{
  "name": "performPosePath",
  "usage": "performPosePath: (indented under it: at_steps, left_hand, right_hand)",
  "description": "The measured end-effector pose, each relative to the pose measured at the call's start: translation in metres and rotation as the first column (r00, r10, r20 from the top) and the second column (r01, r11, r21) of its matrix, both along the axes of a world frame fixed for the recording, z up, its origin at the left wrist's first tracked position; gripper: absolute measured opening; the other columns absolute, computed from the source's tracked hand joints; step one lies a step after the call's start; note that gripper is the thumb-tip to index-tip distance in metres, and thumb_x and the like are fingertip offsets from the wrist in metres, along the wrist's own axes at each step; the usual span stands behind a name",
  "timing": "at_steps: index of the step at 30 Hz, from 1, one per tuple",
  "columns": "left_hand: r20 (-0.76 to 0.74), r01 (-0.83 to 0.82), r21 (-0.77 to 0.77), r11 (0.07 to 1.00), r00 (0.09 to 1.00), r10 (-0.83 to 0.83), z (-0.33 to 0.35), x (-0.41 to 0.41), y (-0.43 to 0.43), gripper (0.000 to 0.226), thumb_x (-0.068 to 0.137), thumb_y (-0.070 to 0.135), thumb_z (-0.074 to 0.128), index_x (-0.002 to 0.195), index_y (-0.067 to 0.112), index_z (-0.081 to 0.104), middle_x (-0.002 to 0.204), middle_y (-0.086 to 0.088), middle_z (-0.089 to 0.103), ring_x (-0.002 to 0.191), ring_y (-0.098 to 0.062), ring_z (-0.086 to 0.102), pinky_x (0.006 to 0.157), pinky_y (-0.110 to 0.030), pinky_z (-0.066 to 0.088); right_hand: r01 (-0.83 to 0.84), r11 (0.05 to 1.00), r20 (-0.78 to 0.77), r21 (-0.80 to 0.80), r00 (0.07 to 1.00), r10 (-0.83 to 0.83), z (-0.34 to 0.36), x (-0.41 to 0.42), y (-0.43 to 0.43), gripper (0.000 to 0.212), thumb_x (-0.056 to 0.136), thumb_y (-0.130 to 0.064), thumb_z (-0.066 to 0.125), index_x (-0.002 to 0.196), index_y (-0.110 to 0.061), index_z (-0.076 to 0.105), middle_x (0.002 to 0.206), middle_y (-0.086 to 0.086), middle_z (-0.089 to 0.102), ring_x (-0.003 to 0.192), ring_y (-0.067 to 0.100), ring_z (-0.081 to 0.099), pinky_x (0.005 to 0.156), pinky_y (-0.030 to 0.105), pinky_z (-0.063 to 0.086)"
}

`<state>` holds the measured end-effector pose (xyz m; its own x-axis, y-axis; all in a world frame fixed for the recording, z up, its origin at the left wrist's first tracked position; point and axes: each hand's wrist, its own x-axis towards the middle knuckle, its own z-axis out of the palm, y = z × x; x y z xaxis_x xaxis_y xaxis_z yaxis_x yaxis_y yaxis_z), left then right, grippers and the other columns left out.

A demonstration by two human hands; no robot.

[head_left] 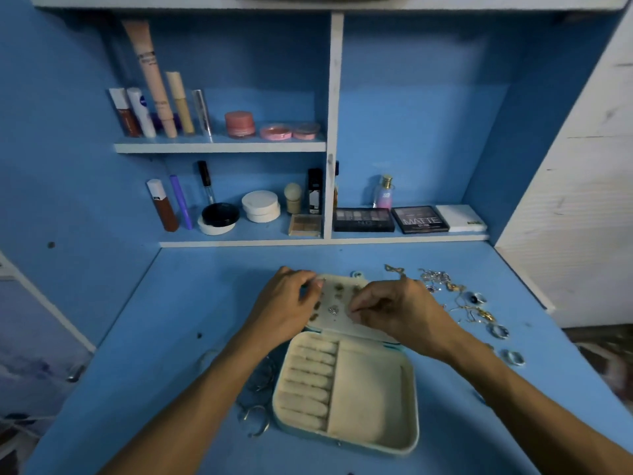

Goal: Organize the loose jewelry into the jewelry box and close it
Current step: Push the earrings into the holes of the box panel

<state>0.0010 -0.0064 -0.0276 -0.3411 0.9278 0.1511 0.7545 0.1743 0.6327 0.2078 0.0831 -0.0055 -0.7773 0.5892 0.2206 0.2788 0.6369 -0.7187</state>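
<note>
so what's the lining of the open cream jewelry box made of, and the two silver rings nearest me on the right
The open cream jewelry box lining looks like soft velvet or suede: matte, no glare, padded rolls. The two silver band rings look like polished metal, glinting bright; silver or steel, cannot tell.

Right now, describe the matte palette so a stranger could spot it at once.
Start at the lower shelf, right of the white divider, where three flat cases lie in a row. The matte palette is the middle one, the only one with MATTE in large letters on its lid.
</note>
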Motion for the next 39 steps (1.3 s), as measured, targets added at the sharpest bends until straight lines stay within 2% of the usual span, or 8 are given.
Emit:
performPosePath:
  at_steps: [3,8,15,19,26,31,36,39]
  left_hand:
    - [0.031,-0.066,-0.018,0.998,0.997,0.067,-0.002,-0.001,0.005,0.038,0.103,0.037,0.050,0.133,0.018,0.062,0.112,-0.001,0.057,0.107,-0.018,0.059,0.097,-0.028,0.043]
    - [0.084,-0.034,-0.026,0.999,0.996,0.036,0.000,-0.006,0.009,0.029,0.103,0.033,0.053,0.125,0.021,0.068,0.094,0.015,0.054,0.102,-0.011,0.056,0.086,-0.022,0.040]
    - [0.228,-0.064,0.053,0.997,0.972,0.050,-0.004,-0.012,0.011,0.022,0.101,0.031,0.059,0.120,0.028,0.069,0.115,0.008,0.064,0.100,0.002,0.060,0.084,-0.008,0.043]
    - [0.271,-0.055,0.075,0.996,0.962,0.032,-0.003,-0.012,0.010,0.023,0.101,0.028,0.058,0.120,0.024,0.071,0.114,0.010,0.069,0.103,-0.002,0.063,0.091,-0.021,0.051]
    - [0.350,-0.064,0.122,0.990,0.937,0.018,-0.003,-0.012,0.008,0.021,0.102,0.022,0.058,0.115,0.023,0.074,0.107,0.016,0.073,0.098,0.006,0.065,0.083,-0.009,0.049]
    - [0.457,-0.081,0.145,0.986,0.889,0.006,-0.006,-0.013,0.008,0.021,0.101,0.018,0.059,0.113,0.021,0.075,0.105,0.015,0.075,0.098,0.002,0.067,0.086,-0.015,0.052]
    - [0.487,-0.088,0.149,0.985,0.873,0.004,-0.009,-0.014,0.006,0.020,0.101,0.016,0.060,0.113,0.020,0.076,0.107,0.015,0.075,0.101,0.005,0.066,0.088,-0.012,0.050]
    - [0.494,-0.086,0.156,0.984,0.869,-0.002,-0.011,-0.013,0.005,0.021,0.101,0.016,0.060,0.116,0.019,0.075,0.109,0.014,0.074,0.103,0.005,0.066,0.090,-0.012,0.051]
  right_hand:
    - [-0.010,1.000,0.014,-0.003,1.000,0.010,-0.006,-0.002,-0.001,0.015,0.079,-0.007,0.081,0.084,-0.021,0.080,0.082,-0.018,0.075,0.078,-0.004,0.068,0.077,0.015,0.052]
    - [-0.013,1.000,0.022,0.005,1.000,0.013,-0.011,-0.010,0.000,0.015,0.079,-0.012,0.082,0.084,-0.026,0.080,0.078,-0.024,0.070,0.077,-0.005,0.066,0.073,0.011,0.046]
    - [-0.019,0.988,0.037,0.153,0.999,0.013,-0.013,-0.018,0.002,0.011,0.078,-0.029,0.080,0.086,-0.035,0.077,0.081,-0.027,0.067,0.079,-0.003,0.064,0.081,0.036,0.053]
    - [-0.013,0.966,0.051,0.259,0.999,0.000,-0.015,-0.022,0.004,0.012,0.078,-0.041,0.069,0.090,-0.043,0.070,0.086,-0.028,0.068,0.085,-0.002,0.061,0.082,0.047,0.051]
    - [-0.051,0.924,0.106,0.379,0.994,0.012,-0.012,-0.024,0.004,0.013,0.077,-0.029,0.078,0.085,-0.037,0.072,0.083,-0.022,0.068,0.086,-0.001,0.059,0.078,0.041,0.043]
    - [-0.067,0.921,0.124,0.383,0.992,0.021,-0.011,-0.022,0.003,0.010,0.079,-0.030,0.076,0.084,-0.037,0.072,0.085,-0.021,0.069,0.088,0.000,0.059,0.078,0.042,0.044]
    - [-0.070,0.882,0.204,0.466,0.979,-0.030,-0.006,-0.021,-0.003,0.013,0.079,-0.024,0.064,0.081,-0.034,0.073,0.085,-0.017,0.066,0.082,0.000,0.045,0.071,0.034,0.025]
    - [-0.065,0.892,0.237,0.446,0.970,-0.048,-0.004,-0.023,-0.004,0.012,0.081,-0.025,0.064,0.081,-0.034,0.071,0.088,-0.017,0.065,0.085,0.004,0.045,0.073,0.037,0.029]
